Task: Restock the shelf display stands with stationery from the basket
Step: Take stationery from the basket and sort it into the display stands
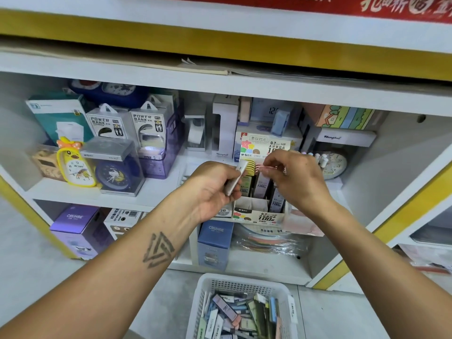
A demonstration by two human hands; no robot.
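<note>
A cardboard display stand (259, 215) of pencil-lead cases sits at the front of the middle shelf. Its compartments hold upright green, pink and blue cases. My left hand (215, 189) grips a pale, slim lead case (236, 177) just left of the stand. Over the stand's top row, my right hand (293, 177) pinches a pink case (265, 168) by its end. On the floor below stands a white plastic basket (241, 283) with several loose lead cases inside.
The white shelf unit (156, 192) carries alarm clocks (75, 165), power bank boxes (107, 123) and other boxed goods left of and behind the stand. Purple and blue boxes (215, 241) stand on the lower shelf. The upper shelf board hangs close above.
</note>
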